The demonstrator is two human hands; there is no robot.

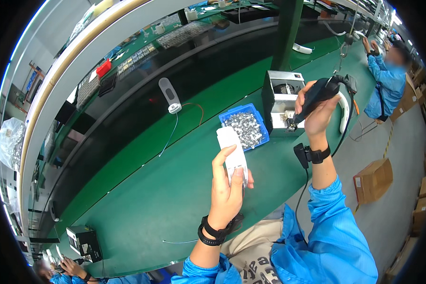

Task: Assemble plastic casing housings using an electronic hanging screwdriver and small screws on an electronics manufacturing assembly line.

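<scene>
My left hand [222, 196] is closed around a long white plastic housing [229, 142], held tilted above the green bench in front of me. My right hand [319, 120] grips a black electric screwdriver [315, 97] that hangs from a hook and trails a cable. Its tip points down into the front of a boxy screw feeder [277, 85], though I cannot tell whether a screw sits on it. Between the housing and the feeder lies a blue tray [226, 115] heaped with small metal parts [246, 128].
A green post [287, 35] rises behind the feeder. A grey-and-white device [170, 97] with thin wires lies on the dark conveyor belt. A curved white part [344, 113] rests right of the feeder. Co-workers in blue [390, 85] sit at both bench ends; a cardboard box [374, 182] stands on the floor.
</scene>
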